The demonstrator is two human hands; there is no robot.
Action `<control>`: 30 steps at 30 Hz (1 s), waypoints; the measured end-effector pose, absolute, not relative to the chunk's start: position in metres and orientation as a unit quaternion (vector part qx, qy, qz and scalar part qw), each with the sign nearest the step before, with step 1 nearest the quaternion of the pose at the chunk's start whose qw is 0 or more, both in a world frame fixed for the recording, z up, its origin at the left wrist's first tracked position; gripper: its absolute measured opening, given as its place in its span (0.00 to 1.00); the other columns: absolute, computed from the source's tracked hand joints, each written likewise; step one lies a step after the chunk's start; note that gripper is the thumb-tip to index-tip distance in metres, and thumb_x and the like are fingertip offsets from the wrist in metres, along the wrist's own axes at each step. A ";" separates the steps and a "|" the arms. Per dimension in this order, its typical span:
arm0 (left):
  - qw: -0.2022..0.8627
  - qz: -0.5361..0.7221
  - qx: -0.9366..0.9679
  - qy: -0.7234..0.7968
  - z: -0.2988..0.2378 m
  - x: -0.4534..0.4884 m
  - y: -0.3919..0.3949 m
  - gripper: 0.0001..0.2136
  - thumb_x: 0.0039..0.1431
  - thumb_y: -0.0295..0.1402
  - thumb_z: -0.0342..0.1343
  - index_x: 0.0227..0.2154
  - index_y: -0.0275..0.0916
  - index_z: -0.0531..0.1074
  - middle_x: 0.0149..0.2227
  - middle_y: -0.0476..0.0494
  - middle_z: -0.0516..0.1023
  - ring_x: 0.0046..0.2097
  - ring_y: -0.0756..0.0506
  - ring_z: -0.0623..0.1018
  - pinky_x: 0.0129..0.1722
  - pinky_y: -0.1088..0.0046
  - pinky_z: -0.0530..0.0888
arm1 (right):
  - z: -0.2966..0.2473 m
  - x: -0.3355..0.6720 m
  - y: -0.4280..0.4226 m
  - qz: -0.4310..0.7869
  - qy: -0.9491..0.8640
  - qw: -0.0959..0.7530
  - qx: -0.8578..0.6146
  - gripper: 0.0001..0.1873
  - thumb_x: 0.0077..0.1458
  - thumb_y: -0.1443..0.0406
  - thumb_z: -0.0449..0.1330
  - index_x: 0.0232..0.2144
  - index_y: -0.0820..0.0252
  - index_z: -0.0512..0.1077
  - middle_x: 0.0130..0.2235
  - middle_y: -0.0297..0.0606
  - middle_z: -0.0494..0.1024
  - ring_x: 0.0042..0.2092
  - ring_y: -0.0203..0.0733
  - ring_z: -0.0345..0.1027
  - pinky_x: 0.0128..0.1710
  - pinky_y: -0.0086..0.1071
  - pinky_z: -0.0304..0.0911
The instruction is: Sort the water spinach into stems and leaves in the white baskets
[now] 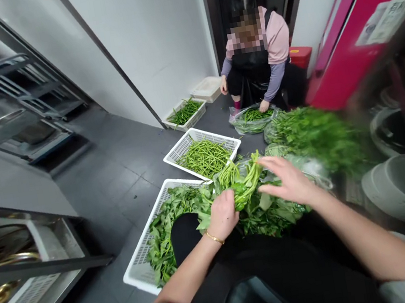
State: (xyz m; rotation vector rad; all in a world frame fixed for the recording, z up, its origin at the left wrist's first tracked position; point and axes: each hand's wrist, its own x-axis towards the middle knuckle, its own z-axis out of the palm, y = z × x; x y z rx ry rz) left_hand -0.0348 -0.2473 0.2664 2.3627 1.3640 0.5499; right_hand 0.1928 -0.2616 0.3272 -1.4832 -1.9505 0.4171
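My left hand (224, 213) is closed round a bunch of leafy greens (244, 186) with pale green stems. My right hand (287, 179) is beside the stem ends, its thumb and fingers apart; nothing shows between them. Beneath both hands lies a heap of loose leafy greens (267, 218), partly hidden by my arms and lap. To the left, a white basket (140, 266) holds more cut greens (185, 200). Just ahead, another white basket (172, 157) contains thin green stems or beans (207, 157).
A co-worker (260, 55) crouches ahead, one hand in a plastic bag (238, 124) of greens. Near the wall are a small basket of green peppers or beans (185, 112) and a white lidded box (207, 89). White buckets (397, 192) stand right; a metal rack (48, 268) stands left.
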 end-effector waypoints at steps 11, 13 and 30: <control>0.402 0.339 0.665 0.530 0.271 -0.053 -0.233 0.27 0.35 0.22 0.58 0.45 0.37 0.71 0.32 0.43 0.75 0.35 0.41 0.74 0.38 0.66 0.69 | 0.291 0.249 -0.202 0.121 -0.535 0.367 -0.751 0.22 0.56 0.53 0.53 0.14 0.55 0.59 0.18 0.35 0.62 0.27 0.40 0.58 0.31 0.35 0.53; 0.536 0.377 0.558 0.509 0.275 -0.059 -0.225 0.14 0.36 0.26 0.60 0.32 0.36 0.73 0.25 0.48 0.73 0.27 0.47 0.71 0.31 0.70 0.68 | 0.285 0.258 -0.209 0.142 -0.546 0.353 -0.746 0.23 0.47 0.52 0.61 0.12 0.55 0.57 0.17 0.36 0.63 0.29 0.43 0.62 0.34 0.39 0.55; 0.809 0.290 0.360 0.363 0.272 -0.057 -0.235 0.15 0.42 0.46 0.55 0.21 0.37 0.67 0.18 0.47 0.66 0.20 0.48 0.68 0.21 0.70 0.66 | 0.322 0.135 -0.223 0.526 -0.573 0.394 -0.489 0.10 0.46 0.59 0.61 0.22 0.60 0.73 0.20 0.33 0.74 0.23 0.37 0.67 0.27 0.31 0.63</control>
